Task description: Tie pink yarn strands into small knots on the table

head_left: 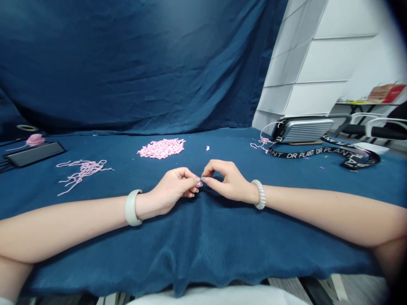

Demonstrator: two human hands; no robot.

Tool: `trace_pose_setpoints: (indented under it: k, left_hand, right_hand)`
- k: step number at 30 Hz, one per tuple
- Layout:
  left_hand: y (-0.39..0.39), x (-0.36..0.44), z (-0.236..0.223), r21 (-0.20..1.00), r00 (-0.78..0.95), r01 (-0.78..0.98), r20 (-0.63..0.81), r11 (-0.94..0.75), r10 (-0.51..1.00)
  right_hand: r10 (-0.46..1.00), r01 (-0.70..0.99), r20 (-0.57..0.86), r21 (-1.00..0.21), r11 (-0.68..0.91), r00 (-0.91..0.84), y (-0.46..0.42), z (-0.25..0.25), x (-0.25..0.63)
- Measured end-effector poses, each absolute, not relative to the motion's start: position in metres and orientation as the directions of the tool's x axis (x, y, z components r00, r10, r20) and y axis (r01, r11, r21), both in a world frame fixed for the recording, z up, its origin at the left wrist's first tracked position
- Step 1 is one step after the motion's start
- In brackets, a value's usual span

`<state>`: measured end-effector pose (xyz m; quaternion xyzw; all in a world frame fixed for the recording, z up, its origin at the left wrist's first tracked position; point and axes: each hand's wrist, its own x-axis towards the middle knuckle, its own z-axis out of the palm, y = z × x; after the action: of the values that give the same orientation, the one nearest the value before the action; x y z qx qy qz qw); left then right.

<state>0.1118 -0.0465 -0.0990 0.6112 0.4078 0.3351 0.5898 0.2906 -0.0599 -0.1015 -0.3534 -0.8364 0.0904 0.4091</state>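
Observation:
My left hand point(176, 189), with a pale bracelet on its wrist, is closed in a pinch at the middle of the blue-covered table. Fingertip to fingertip with it, my right hand point(227, 180) pinches with thumb and forefinger; a coiled pale band circles that wrist. A tiny pinkish bit seems to show between the fingertips, too small to name. Beyond the hands lies a heap of small pink pieces point(161, 148). One small pink piece point(207, 148) lies apart, right of the heap. Loose pale pink yarn strands point(84, 171) are spread to the left.
At the far left, a pink ball of yarn point(35, 140) sits by a dark flat device point(34, 155). A ribbed silver-and-black case point(307, 129) stands back right, with a black lettered strap point(299, 153) and more pink strands point(262, 143) near it. A blue curtain point(143, 63) hangs behind.

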Motion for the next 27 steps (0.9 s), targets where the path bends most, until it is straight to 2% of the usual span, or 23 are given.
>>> trace_pose_setpoints:
  k: [21,27]
  left_hand:
    - [-0.0435,0.112,-0.1008,0.993,0.461,0.108,-0.098,0.054,0.882]
    - [-0.0436,0.1114,-0.102,0.988,0.465,0.139,-0.119,0.061,0.877]
  right_hand:
    - [0.797,0.455,0.418,-0.662,0.595,-0.435,-0.0577,-0.1024,0.2887]
    - [0.827,0.444,0.3,-0.73,0.52,-0.475,-0.0515,-0.1009,0.2917]
